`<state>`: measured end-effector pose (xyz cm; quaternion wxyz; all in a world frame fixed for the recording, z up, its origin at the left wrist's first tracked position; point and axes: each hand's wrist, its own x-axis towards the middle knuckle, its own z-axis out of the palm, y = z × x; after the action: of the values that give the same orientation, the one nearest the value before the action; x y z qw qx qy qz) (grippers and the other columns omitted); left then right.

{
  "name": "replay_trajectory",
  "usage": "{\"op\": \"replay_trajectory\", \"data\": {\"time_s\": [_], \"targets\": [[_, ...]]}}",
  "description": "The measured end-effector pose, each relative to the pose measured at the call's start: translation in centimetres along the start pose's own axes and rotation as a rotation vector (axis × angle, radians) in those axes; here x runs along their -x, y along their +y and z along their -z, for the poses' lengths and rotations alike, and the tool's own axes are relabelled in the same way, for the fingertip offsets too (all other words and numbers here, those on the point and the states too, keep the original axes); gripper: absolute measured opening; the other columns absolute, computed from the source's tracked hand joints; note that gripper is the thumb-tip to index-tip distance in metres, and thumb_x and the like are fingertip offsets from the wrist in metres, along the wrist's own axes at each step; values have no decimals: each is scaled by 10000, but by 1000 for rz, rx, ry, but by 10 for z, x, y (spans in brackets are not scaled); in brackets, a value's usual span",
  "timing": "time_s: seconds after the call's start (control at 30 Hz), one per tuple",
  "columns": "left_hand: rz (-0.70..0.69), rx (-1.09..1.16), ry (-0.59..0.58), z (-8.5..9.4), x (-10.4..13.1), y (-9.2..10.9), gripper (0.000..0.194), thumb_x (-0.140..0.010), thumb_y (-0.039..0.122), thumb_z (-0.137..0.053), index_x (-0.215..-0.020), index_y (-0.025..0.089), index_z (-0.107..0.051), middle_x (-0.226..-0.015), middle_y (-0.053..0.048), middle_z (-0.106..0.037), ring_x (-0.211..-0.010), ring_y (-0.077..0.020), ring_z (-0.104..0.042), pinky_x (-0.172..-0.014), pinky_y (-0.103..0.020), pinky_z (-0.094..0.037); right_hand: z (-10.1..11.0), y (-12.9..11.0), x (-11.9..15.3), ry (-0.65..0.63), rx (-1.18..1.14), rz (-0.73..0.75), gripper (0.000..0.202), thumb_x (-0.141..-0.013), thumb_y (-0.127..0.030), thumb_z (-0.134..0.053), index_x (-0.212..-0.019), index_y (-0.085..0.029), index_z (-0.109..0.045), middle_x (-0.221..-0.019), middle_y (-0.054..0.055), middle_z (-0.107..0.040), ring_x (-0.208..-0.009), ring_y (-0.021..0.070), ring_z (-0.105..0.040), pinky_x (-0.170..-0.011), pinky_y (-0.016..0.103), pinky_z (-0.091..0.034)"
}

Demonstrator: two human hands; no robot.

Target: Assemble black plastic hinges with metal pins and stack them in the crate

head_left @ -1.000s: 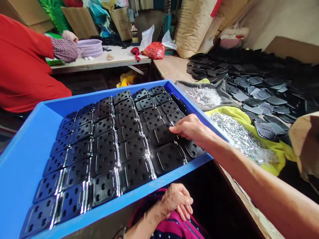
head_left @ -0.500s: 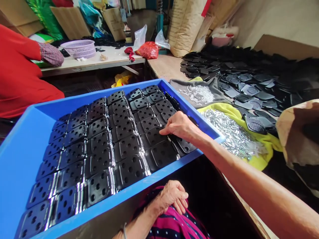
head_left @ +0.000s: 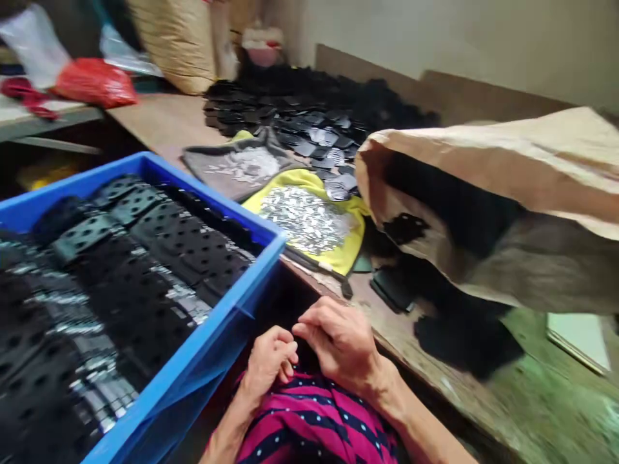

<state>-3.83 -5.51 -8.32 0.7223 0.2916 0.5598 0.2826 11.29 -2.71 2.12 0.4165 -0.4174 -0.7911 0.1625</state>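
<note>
My right hand point(head_left: 336, 338) is above my lap, thumb and forefinger pressed together. Whatever lies in that pinch, if anything, is too small or hidden to name. Close beside it is my left hand point(head_left: 271, 361), its fingers curled in and nothing visible in them. Both hands are over a magenta and navy striped garment point(head_left: 309, 419) with white dots. To their left stands a blue plastic tray point(head_left: 213, 341) with rows of black plates point(head_left: 140, 270) with round holes, blurred by motion.
Small silvery pieces point(head_left: 304, 219) lie on a yellow cloth point(head_left: 351, 251); white bits point(head_left: 249, 164) lie on a grey cloth point(head_left: 213, 171). Behind is a heap of black parts point(head_left: 309, 109). A large open paper sack point(head_left: 507, 187) lies at right. A red bag point(head_left: 97, 82) sits at back left.
My right hand has left the black plates in the tray and come to my left hand above my lap. The left fingers have curled in. The view has turned right.
</note>
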Motion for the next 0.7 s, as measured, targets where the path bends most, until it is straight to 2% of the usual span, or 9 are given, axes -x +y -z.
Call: {"op": "replay_trajectory", "data": {"time_s": [0.13, 0.2, 0.23, 0.33, 0.4, 0.47, 0.57, 0.7], "targets": [[-131, -245, -55, -30, -4, 35, 285, -652, 381, -634, -812, 167, -536, -547, 27, -587, -382, -100, -499, -361, -199, -351, 52, 52, 49, 110, 455, -287, 106, -827, -162, -539, -741, -162, -600, -658, 29, -607, -584, 127, -567, -546, 228, -453], [-225, -364, -64, -51, -4, 51, 221, -681, 350, -613, -793, 167, -562, -569, 23, -577, -416, -99, -500, -387, -207, -357, 74, 70, 60, 106, 651, -356, 71, -807, -203, -569, -822, -153, -617, -778, 69, -646, -713, 186, -595, -629, 287, -485], [-299, -433, -65, -62, -5, 59, 177, -703, 326, -601, -782, 169, -575, -587, 18, -576, -451, -102, -510, -423, -215, -381, 82, 76, 62, 79, 717, -374, 121, -793, -231, -590, -874, -145, -620, -853, 93, -655, -792, 221, -595, -675, 323, -494], [-667, -707, -65, -94, -16, 82, 45, -756, 207, -561, -761, 173, -591, -703, -13, -608, -597, -120, -556, -587, -250, -443, 92, 83, 62, 8, 784, -394, 280, -767, -287, -624, -992, -123, -602, -995, 142, -637, -929, 281, -564, -750, 386, -498], [-931, -907, -103, -114, -27, 97, 93, -753, 134, -558, -826, 175, -600, -874, -48, -636, -764, -153, -588, -698, -271, -451, 94, 84, 62, 56, 736, -397, 279, -785, -290, -604, -1010, -125, -593, -986, 137, -634, -910, 265, -581, -753, 377, -505], [-1061, -1148, -130, -134, -37, 111, 118, -774, 184, -582, -890, 169, -599, -976, -82, -628, -919, -207, -570, -753, -302, -446, 96, 85, 63, 142, 675, -408, 238, -810, -279, -571, -995, -131, -592, -933, 118, -639, -846, 235, -606, -729, 353, -514], [-1023, -1446, -44, -161, -48, 126, 275, -759, 348, -635, -906, 120, -589, -954, -128, -602, -951, -270, -535, -734, -349, -441, 100, 87, 69, 156, 638, -441, 248, -807, -258, -560, -1014, -124, -582, -899, 106, -633, -783, 223, -619, -677, 339, -519], [-897, -1548, -81, -185, -58, 131, 363, -685, 376, -703, -901, 105, -597, -1007, -150, -580, -994, -293, -509, -812, -383, -410, 106, 85, 72, -40, 599, -464, 280, -773, -193, -566, -1044, -125, -566, -1002, 124, -605, -846, 230, -610, -711, 341, -519]]}}
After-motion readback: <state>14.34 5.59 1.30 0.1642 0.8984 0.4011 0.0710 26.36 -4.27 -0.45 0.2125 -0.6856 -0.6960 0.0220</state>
